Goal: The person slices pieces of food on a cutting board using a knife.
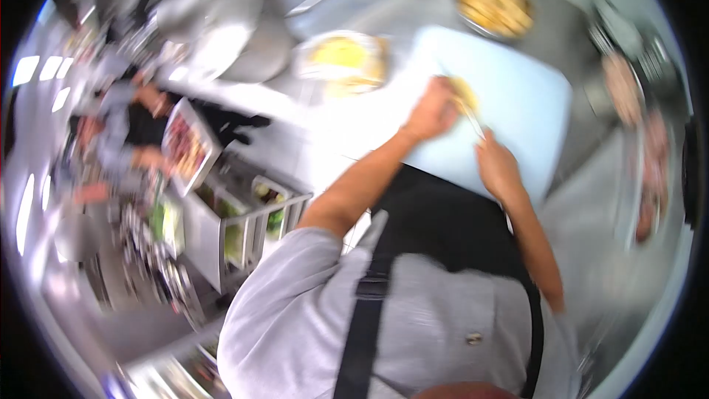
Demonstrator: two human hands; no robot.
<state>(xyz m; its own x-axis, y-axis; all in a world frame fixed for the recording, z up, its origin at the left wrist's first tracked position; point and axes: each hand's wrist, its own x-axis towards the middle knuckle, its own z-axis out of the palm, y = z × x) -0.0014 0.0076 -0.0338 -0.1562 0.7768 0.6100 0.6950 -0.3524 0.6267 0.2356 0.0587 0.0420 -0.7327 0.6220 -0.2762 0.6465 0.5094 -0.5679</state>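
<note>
A pale blue-white cutting board [517, 96] lies on the counter before me. On it is a yellow piece of food [464, 93], blurred, perhaps potato or fruit. My left hand [432, 109] is closed at the left side of this piece, its fingertips against it. My right hand [498, 168] grips a small knife [473, 121], whose blade reaches up to the lower end of the yellow piece. Motion blur hides the exact contact between blade and food.
A metal bowl of yellow pieces [493, 4] stands beyond the board. To the left are a container with yellow food [340, 53] and a large metal pan [255, 44]. A co-worker at far left holds a white tray [193, 149] of food. Containers [642, 170] stand at right.
</note>
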